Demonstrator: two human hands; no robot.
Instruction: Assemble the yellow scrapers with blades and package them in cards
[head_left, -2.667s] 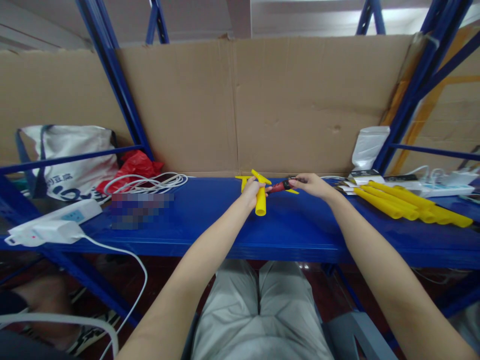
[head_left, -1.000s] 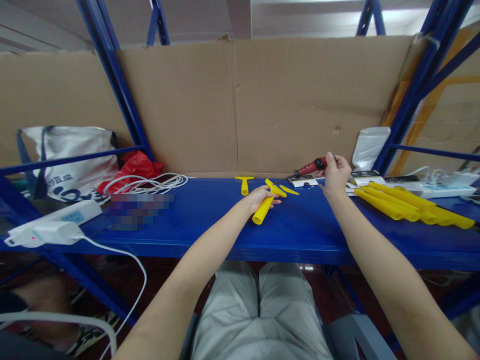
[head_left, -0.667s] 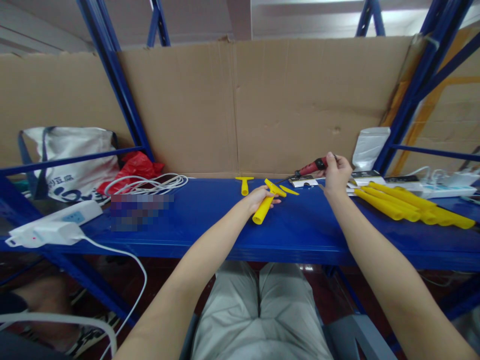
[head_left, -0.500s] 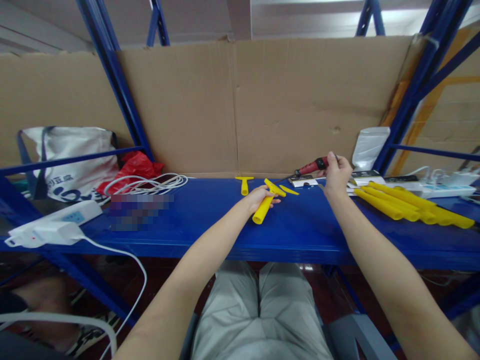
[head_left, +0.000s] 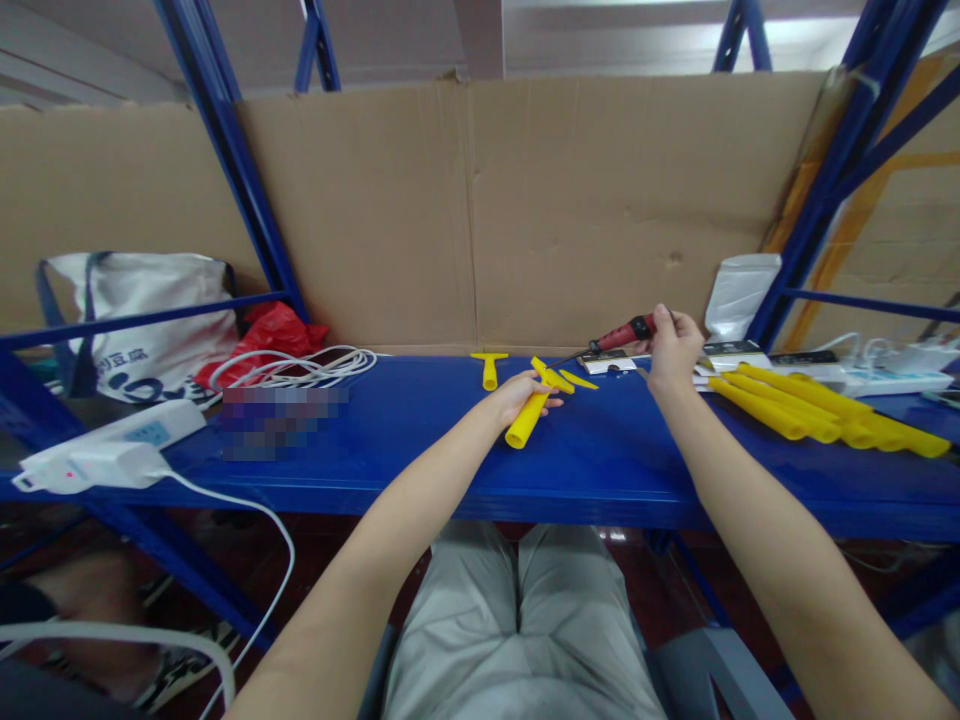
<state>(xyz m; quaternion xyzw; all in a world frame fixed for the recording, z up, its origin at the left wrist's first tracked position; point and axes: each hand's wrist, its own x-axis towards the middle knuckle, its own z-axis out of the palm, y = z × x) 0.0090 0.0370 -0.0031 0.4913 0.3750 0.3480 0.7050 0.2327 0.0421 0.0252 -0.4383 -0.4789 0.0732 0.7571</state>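
My left hand (head_left: pixel 520 398) is closed around a yellow T-shaped plastic handle (head_left: pixel 527 420), its hollow round end pointing toward me. My right hand (head_left: pixel 672 345) grips the rear end of a red and black screwdriver (head_left: pixel 621 336). The screwdriver's thin shaft slopes down to the left, its tip at the crosspiece of the held handle; whether it touches a screw is too small to tell. Just right of that crosspiece lies a flat yellow pointed piece (head_left: pixel 579 381). Farther back on the left stands a smaller-looking yellow T-shaped handle (head_left: pixel 490 370).
Several yellow tubes (head_left: pixel 787 405) lie at the right of the blue shelf (head_left: pixel 420 440). Behind them are small boxes (head_left: pixel 609 363) and a white power strip (head_left: pixel 896 380). To the left are another power strip (head_left: pixel 112 445), coiled white cable (head_left: pixel 315 368), a red bag (head_left: pixel 274 335) and a cloth bag (head_left: pixel 150 320). Cardboard (head_left: pixel 360 220) walls the back.
Hardly anything differs. The screwdriver's tip is slightly farther left, over the crosspiece of the yellow handle. Both hands keep their grips.
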